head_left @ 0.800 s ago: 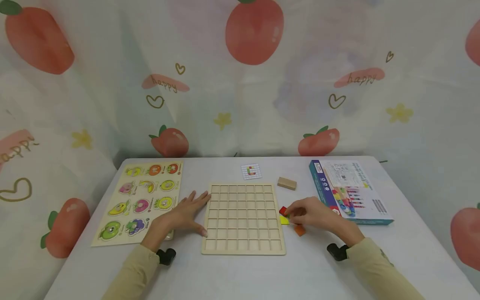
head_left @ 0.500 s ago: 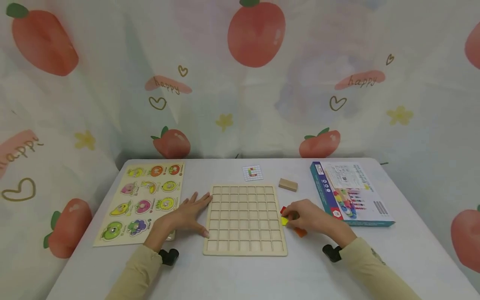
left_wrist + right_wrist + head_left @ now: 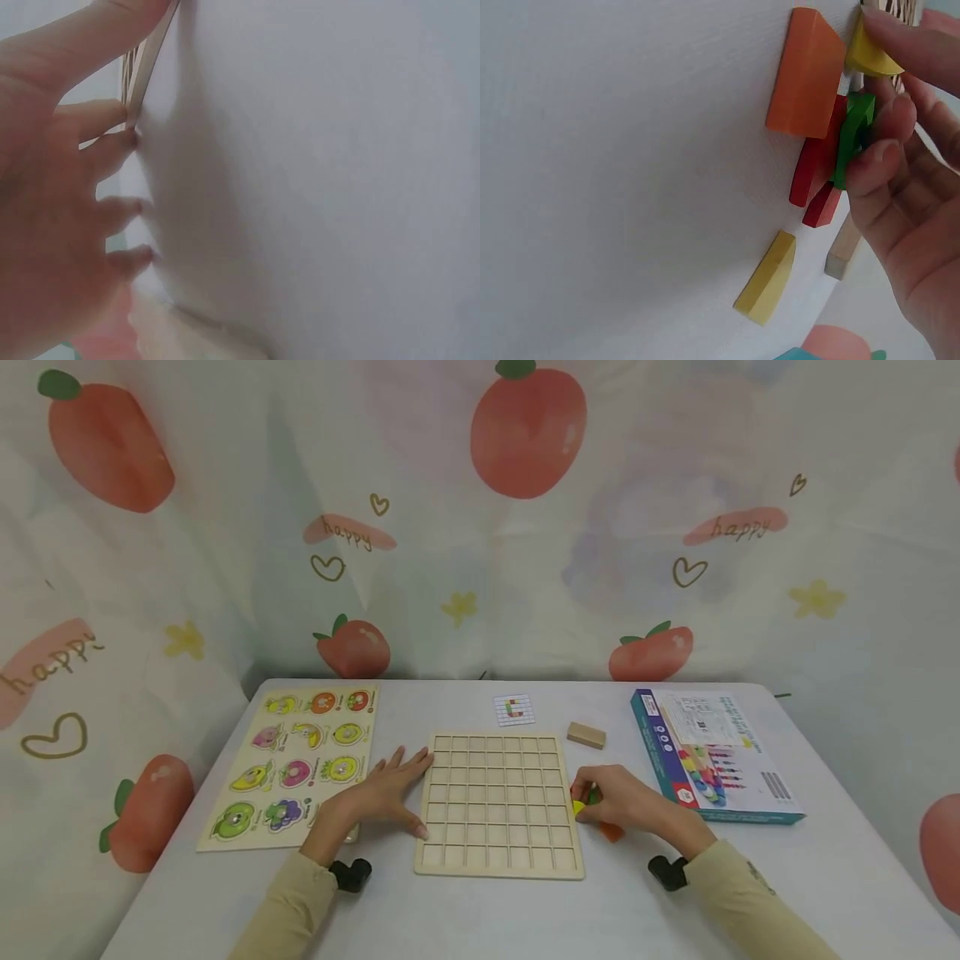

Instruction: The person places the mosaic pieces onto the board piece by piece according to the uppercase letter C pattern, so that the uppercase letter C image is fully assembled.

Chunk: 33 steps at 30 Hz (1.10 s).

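Observation:
My left hand (image 3: pixel 381 795) lies with fingers spread, thumb and fingertips at the left edge of the wooden grid board (image 3: pixel 498 871). In the left wrist view its fingertips meet the board's side (image 3: pixel 150 71). My right hand (image 3: pixel 624 798) is just right of the board, fingers curled. Its thumb and finger pinch a yellow block (image 3: pixel 871 56) with a rounded side. Against its other fingertips is a green block (image 3: pixel 853 139). An orange block (image 3: pixel 807 79) and red blocks (image 3: pixel 814 165) lie beside them, mostly hidden under the hand in the head view.
A pattern card (image 3: pixel 513 710) lies behind the board, near a plain wooden block (image 3: pixel 587 735). To the left is a fruit puzzle board (image 3: pixel 281 785); at right, a flat toy box (image 3: pixel 738 760). A pale yellow block (image 3: pixel 766 279) lies apart from the others.
My right hand has shifted slightly toward the board's edge, its fingertips closing over the yellow block. The left hand stays at the board. The head view has turned a little left.

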Motion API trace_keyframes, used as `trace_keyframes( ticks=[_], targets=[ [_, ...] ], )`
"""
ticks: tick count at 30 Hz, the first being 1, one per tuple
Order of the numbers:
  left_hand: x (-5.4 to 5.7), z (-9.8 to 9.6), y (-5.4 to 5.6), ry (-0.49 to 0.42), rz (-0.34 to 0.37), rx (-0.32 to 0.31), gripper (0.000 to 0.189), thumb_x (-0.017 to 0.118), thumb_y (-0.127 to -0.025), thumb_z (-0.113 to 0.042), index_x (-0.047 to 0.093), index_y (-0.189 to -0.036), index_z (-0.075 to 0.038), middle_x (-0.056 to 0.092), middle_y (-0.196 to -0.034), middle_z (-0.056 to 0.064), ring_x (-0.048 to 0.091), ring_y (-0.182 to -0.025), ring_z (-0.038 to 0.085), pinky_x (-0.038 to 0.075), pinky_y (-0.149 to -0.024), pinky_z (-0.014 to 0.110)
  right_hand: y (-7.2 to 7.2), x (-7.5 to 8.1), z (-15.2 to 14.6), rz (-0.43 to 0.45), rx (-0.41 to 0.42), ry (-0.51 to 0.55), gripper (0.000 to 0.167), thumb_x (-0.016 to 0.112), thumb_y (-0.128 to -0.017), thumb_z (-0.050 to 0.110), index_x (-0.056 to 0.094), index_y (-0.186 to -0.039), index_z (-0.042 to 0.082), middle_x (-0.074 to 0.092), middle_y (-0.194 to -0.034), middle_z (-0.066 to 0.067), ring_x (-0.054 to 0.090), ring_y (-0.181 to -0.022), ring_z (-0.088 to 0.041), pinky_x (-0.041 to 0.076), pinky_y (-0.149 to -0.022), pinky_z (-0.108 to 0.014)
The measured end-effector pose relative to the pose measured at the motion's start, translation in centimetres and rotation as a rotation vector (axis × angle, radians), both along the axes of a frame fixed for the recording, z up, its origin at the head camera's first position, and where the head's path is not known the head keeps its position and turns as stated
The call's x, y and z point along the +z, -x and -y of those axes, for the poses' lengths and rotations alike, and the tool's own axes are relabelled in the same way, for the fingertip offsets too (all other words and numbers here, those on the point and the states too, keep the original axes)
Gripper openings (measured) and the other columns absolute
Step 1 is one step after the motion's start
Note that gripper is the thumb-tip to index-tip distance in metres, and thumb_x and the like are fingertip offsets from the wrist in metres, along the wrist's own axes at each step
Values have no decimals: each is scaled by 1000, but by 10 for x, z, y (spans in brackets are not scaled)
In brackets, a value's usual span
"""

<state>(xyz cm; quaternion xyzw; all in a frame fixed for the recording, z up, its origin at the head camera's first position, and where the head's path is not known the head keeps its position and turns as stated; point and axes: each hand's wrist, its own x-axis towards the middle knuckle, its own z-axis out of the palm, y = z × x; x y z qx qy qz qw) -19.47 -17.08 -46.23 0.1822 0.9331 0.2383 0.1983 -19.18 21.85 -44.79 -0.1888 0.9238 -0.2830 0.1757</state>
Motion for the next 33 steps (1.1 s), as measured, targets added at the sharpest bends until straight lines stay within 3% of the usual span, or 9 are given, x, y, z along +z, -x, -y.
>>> trace_keyframes(
  ticks=[6,15,18,26,33],
  targets=[
    [3,-2,-1,-16,8,5,120,96,-69,-33,27,-163,-9,17,-173,8,1,-160,41,3,-130,59,11,7,-7,-27,17,58,15,81,-87,13,67,-93,13,61,-83,2,55,-75,-15,49,-62,-22],
    [4,-2,-3,-11,19,22,119,96,-69,-33,27,-163,-9,17,-173,7,0,-160,39,2,-130,58,36,8,10,-39,10,178,10,78,-91,12,71,-97,8,64,-93,-3,62,-81,-16,55,-73,-21],
    [5,-3,-4,-14,21,21,119,96,-69,-33,27,-164,-10,17,-173,6,-1,-161,38,2,-130,57,44,6,20,-33,0,179,9,77,-91,11,72,-97,7,60,-97,-7,61,-83,-16,56,-73,-22],
    [2,-1,-5,-27,15,18,118,96,-69,-33,28,-163,-10,17,-173,6,0,-161,38,3,-130,58,63,6,46,-9,-19,111,10,75,-93,17,75,-101,11,74,-93,0,65,-82,-15,55,-86,-34],
    [2,-3,-3,-33,18,23,117,96,-69,-33,29,-163,-11,17,-173,5,-1,-161,36,2,-130,57,74,6,65,23,-38,114,9,74,-95,14,77,-103,10,73,-101,-3,62,-90,-18,56,-89,-33]
  ],
)
